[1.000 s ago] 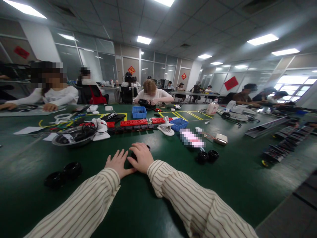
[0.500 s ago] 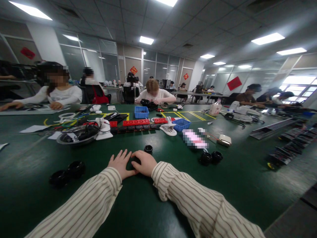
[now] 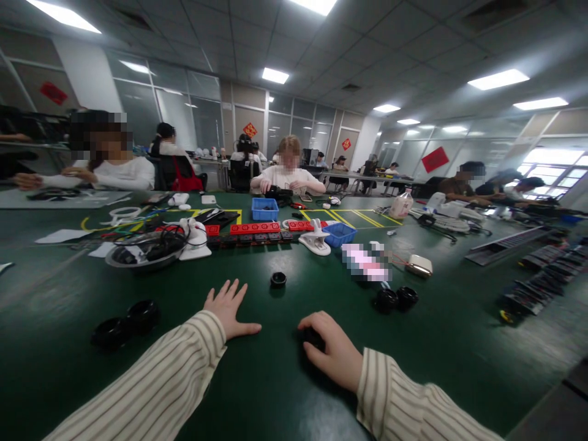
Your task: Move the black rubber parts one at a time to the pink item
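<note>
Fingers (image 3: 316,319) of the right hand (image 3: 334,350) curl around a black round part (image 3: 314,338); left hand (image 3: 228,310) spreads wide, seemingly empty; two cup pairs (image 3: 143,316) already lie aside, one black cup (image 3: 278,280) is single.

Left hand (image 3: 226,310) and right hand (image 3: 337,354): bare. Shirt sleeves (image 3: 151,375): long, cream, narrow dark stripes, banded cuffs (image 3: 373,381).

black piece (image 3: 314,337) mostly hidden inside right hand (image 3: 334,349) | pink item (image 3: 366,262) beyond that hand, pixelated | striped sleeve (image 3: 154,370) behind left hand (image 3: 229,311), cut by bottom edge
</note>
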`<state>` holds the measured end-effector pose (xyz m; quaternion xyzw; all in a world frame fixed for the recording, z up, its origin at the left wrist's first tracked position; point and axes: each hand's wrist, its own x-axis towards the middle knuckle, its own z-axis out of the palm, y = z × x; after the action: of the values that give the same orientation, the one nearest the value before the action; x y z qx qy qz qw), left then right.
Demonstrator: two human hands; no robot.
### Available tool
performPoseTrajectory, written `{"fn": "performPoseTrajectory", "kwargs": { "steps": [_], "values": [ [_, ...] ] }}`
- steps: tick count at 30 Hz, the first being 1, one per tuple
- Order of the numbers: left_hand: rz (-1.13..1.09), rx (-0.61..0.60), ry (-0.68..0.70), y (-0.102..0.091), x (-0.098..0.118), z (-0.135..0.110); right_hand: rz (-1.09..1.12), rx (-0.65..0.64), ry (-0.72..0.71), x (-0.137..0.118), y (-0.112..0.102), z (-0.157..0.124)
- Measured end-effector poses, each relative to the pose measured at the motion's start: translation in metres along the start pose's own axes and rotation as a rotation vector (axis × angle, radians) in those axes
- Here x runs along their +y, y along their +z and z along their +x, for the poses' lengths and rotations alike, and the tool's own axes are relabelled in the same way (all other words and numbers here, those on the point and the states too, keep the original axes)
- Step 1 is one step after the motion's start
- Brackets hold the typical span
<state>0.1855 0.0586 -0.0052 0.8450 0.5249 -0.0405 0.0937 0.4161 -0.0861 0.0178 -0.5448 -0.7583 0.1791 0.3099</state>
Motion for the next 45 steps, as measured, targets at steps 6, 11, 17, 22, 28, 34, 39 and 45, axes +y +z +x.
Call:
{"fn": "performPoseTrajectory", "kwargs": {
  "steps": [6,11,17,22,28,34,39,45],
  "values": [
    [-0.027,-0.027,0.004,-0.005,0.002,-0.003,-0.076,0.103,0.189,0.023,-0.032,-0.057],
    [0.001,0.003,-0.004,-0.002,0.003,-0.004,-0.147,0.233,0.283,0.038,-0.042,-0.072],
    [-0.015,-0.013,-0.008,-0.007,0.005,-0.008,-0.171,0.099,0.162,0.017,-0.024,-0.034],
    [-0.034,0.007,0.062,-0.008,0.006,-0.01,-0.13,0.005,-0.018,-0.001,0.005,0.013],
    [-0.12,0.188,0.211,0.002,0.01,-0.008,-0.06,0.04,-0.197,-0.008,0.033,0.045],
    [-0.177,0.263,0.247,-0.002,0.017,-0.011,-0.067,0.378,-0.071,0.009,0.04,0.066],
    [-0.21,0.339,0.356,-0.004,0.025,-0.014,-0.08,0.384,-0.059,0.023,0.043,0.097],
    [-0.292,0.322,0.462,0.0,0.03,-0.012,-0.05,0.214,-0.064,0.03,0.046,0.111]
  ]
}}
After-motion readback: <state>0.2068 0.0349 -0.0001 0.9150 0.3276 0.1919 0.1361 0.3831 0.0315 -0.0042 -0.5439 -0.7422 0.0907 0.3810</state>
